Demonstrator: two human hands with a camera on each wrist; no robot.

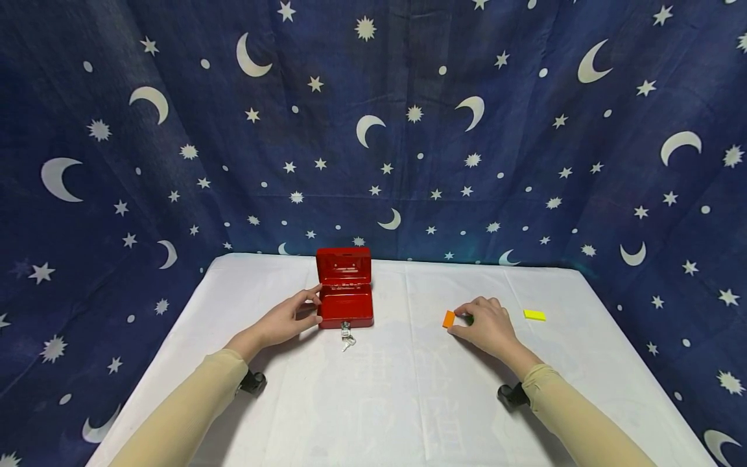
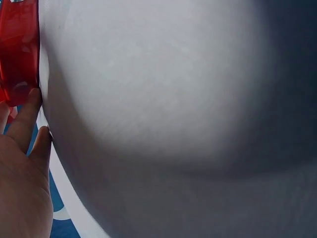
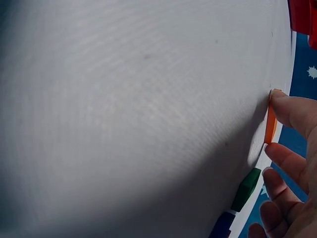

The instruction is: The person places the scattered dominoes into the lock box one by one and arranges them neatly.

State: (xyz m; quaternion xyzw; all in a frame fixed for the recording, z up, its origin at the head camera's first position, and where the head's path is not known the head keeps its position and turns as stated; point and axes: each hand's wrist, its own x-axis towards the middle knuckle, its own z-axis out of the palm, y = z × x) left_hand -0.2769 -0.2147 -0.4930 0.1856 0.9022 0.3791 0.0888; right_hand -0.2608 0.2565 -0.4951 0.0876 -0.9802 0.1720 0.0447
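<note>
A small red metal cash box [image 1: 347, 306] stands on the table with its lid [image 1: 344, 266] raised; its tray shows nothing in it. A key [image 1: 348, 342] hangs from the lock at its front. My left hand [image 1: 286, 319] rests against the box's left side, fingers and thumb spread. To the right, my right hand [image 1: 487, 324] pinches an orange block [image 1: 448, 319] between thumb and index finger, on or just over the cloth. A green block [image 3: 246, 190] lies under that hand's other fingers, largely hidden in the head view. Beyond it is a blue block [image 3: 223, 225].
A yellow block [image 1: 533, 315] lies right of my right hand. White cloth [image 1: 373, 402] covers the table. A dark blue curtain [image 1: 408, 162] with moons and stars hangs behind it and at both sides.
</note>
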